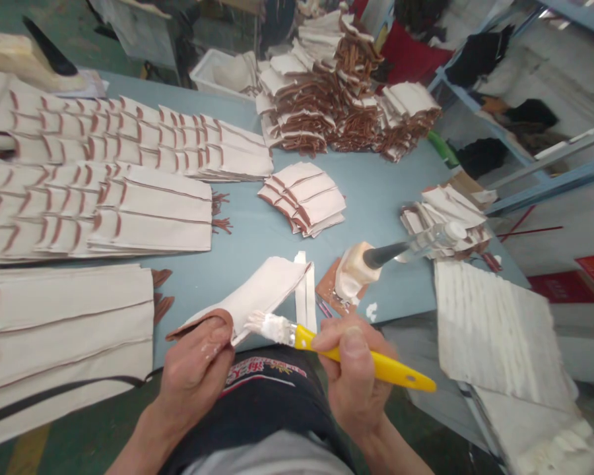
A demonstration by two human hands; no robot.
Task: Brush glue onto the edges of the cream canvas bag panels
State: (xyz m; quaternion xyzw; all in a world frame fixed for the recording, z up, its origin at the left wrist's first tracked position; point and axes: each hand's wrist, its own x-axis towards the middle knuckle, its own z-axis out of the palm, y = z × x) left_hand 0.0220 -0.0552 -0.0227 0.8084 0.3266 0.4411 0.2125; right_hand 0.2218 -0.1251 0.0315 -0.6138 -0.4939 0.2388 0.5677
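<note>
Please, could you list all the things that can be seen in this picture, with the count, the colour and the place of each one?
piece in hand: one, white with brown edge, near table edge, held by left hand.
brush: one, yellow handle, white bristles touching the piece.
glue pot: one, coated white, dark-handled tool in it, table middle-right.
overlapped rows: many pieces, white and brown, left of table.
small fan of pieces: several, white and brown, table centre.
tall stacks: several, white and brown, far end.
white tub: one, far edge.
table: one, light blue.
shelf frame: one, blue, right.
left hand: grips the piece.
right hand: grips the brush.
</note>
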